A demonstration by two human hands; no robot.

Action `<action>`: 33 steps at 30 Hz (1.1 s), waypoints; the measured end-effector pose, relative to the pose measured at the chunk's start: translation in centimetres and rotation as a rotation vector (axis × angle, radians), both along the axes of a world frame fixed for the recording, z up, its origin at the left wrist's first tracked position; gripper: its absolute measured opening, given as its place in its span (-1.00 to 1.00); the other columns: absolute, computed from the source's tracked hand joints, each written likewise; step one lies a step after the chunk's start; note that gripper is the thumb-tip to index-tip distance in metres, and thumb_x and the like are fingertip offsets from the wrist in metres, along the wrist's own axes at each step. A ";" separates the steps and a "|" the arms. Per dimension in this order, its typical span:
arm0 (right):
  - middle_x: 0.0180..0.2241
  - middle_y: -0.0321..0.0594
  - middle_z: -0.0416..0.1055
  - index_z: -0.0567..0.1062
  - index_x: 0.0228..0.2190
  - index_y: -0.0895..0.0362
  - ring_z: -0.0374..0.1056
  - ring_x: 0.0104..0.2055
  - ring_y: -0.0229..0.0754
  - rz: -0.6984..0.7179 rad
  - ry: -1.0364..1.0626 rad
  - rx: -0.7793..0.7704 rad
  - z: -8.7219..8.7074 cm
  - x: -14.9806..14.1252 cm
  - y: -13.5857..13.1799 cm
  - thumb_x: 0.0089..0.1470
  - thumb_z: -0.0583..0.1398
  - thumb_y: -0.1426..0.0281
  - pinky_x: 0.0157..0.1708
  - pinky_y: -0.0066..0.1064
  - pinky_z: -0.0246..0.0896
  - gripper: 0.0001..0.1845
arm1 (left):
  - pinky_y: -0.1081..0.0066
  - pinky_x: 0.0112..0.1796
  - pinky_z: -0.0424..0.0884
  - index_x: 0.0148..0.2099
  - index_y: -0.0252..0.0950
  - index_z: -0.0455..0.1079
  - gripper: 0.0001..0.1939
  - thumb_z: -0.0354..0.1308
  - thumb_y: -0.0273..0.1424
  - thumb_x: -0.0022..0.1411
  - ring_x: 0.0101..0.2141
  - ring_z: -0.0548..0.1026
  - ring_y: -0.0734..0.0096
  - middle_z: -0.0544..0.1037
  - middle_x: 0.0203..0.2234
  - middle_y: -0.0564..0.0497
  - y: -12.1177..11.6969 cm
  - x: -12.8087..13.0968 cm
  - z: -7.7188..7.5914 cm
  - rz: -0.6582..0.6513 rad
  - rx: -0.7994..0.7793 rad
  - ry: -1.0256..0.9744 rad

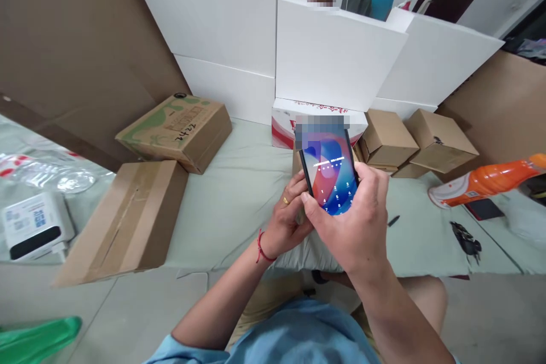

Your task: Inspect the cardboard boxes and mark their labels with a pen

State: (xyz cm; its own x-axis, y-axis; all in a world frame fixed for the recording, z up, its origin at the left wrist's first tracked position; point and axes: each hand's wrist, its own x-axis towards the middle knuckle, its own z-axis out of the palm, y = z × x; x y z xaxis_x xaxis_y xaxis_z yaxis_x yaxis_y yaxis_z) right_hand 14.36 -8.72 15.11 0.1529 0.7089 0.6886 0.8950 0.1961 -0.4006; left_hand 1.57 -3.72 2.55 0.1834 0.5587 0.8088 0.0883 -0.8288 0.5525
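A black-edged phone (330, 170) is tilted up in front of me, its lit screen showing a number keypad. My right hand (358, 222) grips the phone, thumb on the lower left edge and fingers along the right side. Behind and below it, my left hand (290, 213), with a ring and a red string bracelet, has its fingers bent against a brown cardboard box (296, 164). The phone covers most of that box and some of the left fingertips.
Several cardboard boxes stand left (140, 205) and right (390, 136); a red-and-white carton (284, 125) stands behind the phone. On the right are an orange bottle (486, 182) and keys (467, 240). White panels (333, 51) wall off the back; two people are beyond.
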 end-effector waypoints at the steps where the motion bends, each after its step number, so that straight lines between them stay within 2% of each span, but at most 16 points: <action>1: 0.05 0.04 0.38 0.29 0.17 0.09 0.43 0.11 0.20 -0.001 0.000 0.002 -0.1 0.0 0.1 0.15 0.31 -0.09 -0.02 0.14 0.56 -0.24 | -0.23 0.40 0.40 0.45 -0.03 0.36 -0.49 0.23 -0.30 0.53 0.47 0.32 -0.07 0.49 0.34 -0.17 0.0 0.1 0.0 -0.002 -0.004 0.002; 8: 0.03 0.03 0.40 0.33 0.15 0.09 0.43 0.10 0.17 0.014 0.019 0.044 -0.2 0.7 -0.1 0.13 0.34 -0.11 0.03 0.15 0.53 -0.23 | -0.28 0.40 0.38 0.42 -0.07 0.37 -0.50 0.28 -0.27 0.51 0.49 0.29 -0.09 0.51 0.31 -0.22 0.2 -0.5 0.2 0.005 0.029 0.020; 12: -0.01 -0.01 0.45 0.35 0.17 0.11 0.49 -0.04 0.06 -0.030 0.162 0.023 -1.0 3.7 -0.9 0.09 0.37 -0.16 -0.04 0.00 0.53 -0.16 | -0.30 0.40 0.34 0.46 -0.10 0.31 -0.41 0.33 -0.32 0.48 0.50 0.28 -0.08 0.49 0.36 -0.26 0.1 -2.4 0.6 0.027 0.042 0.045; 15: -0.04 -0.02 0.47 0.34 0.19 0.13 0.50 -0.17 0.01 -0.223 0.268 -0.094 -3.5 8.3 -1.4 0.04 0.36 -0.19 -0.08 -0.05 0.50 -0.09 | -0.30 0.44 0.26 0.41 -0.06 0.38 -0.48 0.34 -0.33 0.47 0.53 0.22 -0.07 0.43 0.42 -0.22 -0.5 -5.4 -0.1 0.080 -0.047 0.018; 17: -0.01 0.06 0.46 0.39 0.14 0.16 0.48 -0.03 0.14 -0.365 0.210 -0.195 -6.0 11.5 -1.6 -0.01 0.34 -0.22 0.05 0.06 0.44 -0.09 | -0.24 0.44 0.27 0.32 -0.05 0.47 -0.54 0.38 -0.30 0.44 0.52 0.24 -0.05 0.40 0.44 -0.18 -1.1 -7.8 -1.3 0.170 -0.182 -0.071; 19: 0.05 0.19 0.43 0.40 0.12 0.21 0.43 0.10 0.29 -0.437 0.147 -0.357 -8.9 14.1 -1.9 -0.03 0.31 -0.21 0.10 0.10 0.40 -0.08 | -0.10 0.37 0.43 0.24 -0.05 0.52 -0.59 0.41 -0.23 0.41 0.44 0.37 -0.01 0.43 0.40 -0.15 -1.9 -10.1 -2.7 0.247 -0.402 -0.242; 21: 0.11 0.27 0.40 0.39 0.15 0.24 0.44 0.08 0.32 -0.484 0.113 -0.572 -11.7 15.4 -2.4 0.00 0.30 -0.17 0.04 0.08 0.42 -0.09 | 0.03 0.22 0.59 0.21 -0.05 0.52 -0.58 0.44 -0.14 0.37 0.29 0.53 0.07 0.49 0.33 -0.12 -2.6 -11.9 -4.1 0.273 -0.652 -0.443; 24: 0.15 0.27 0.38 0.37 0.20 0.25 0.50 0.00 0.31 -0.529 0.071 -0.840 -14.8 15.6 -3.2 0.06 0.28 -0.13 -0.06 0.04 0.44 -0.10 | 0.12 0.09 0.65 0.09 -0.10 0.52 -0.49 0.53 -0.03 0.22 0.04 0.64 0.20 0.63 0.10 -0.04 -3.2 -13.3 -5.9 0.324 -0.909 -0.688; 26: 0.16 0.27 0.37 0.37 0.22 0.27 0.50 0.04 0.33 -0.530 0.041 -0.914 -16.0 15.1 -3.4 0.11 0.27 -0.12 -0.05 0.02 0.44 -0.11 | 0.11 0.09 0.63 -0.04 -0.16 0.51 -0.46 0.57 0.03 0.12 -0.06 0.65 0.24 0.66 -0.07 0.00 -3.2 -13.7 -6.9 0.382 -0.995 -0.789; 28: 0.14 0.28 0.38 0.37 0.23 0.30 0.45 0.14 0.36 -0.511 0.009 -0.932 -16.7 14.6 -3.3 0.14 0.28 -0.10 0.01 0.01 0.44 -0.11 | 0.10 0.14 0.59 -0.10 -0.18 0.49 -0.45 0.56 0.07 0.10 -0.06 0.64 0.24 0.64 -0.13 0.01 -3.1 -13.9 -7.7 0.441 -1.024 -0.835; 31: 0.10 0.33 0.41 0.41 0.21 0.40 0.35 0.24 0.43 -0.476 -0.081 -0.969 -17.0 14.6 -2.8 0.17 0.30 -0.07 0.15 0.06 0.37 -0.12 | 0.09 0.27 0.48 -0.01 -0.15 0.46 -0.48 0.51 0.05 0.21 0.15 0.56 0.16 0.59 0.05 -0.03 -3.3 -14.2 -8.3 0.549 -0.993 -0.827; 33: 0.16 0.40 0.39 0.44 0.20 0.43 0.27 0.28 0.50 -0.443 -0.139 -0.959 -16.9 14.7 -2.2 0.16 0.33 -0.06 0.23 0.15 0.29 -0.11 | 0.05 0.37 0.37 0.16 -0.10 0.39 -0.49 0.43 0.00 0.33 0.37 0.38 0.09 0.46 0.28 -0.08 -3.9 -14.2 -8.1 0.589 -0.929 -0.693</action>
State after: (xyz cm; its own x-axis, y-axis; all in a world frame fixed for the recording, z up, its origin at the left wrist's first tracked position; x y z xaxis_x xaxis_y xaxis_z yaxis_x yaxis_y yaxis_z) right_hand 29.07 -10.94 -1.82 0.4927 0.8647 -0.0971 0.8592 -0.5012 -0.1033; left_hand -12.61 -7.64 -5.59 -0.5776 0.8108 -0.0947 -0.2278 -0.0487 0.9725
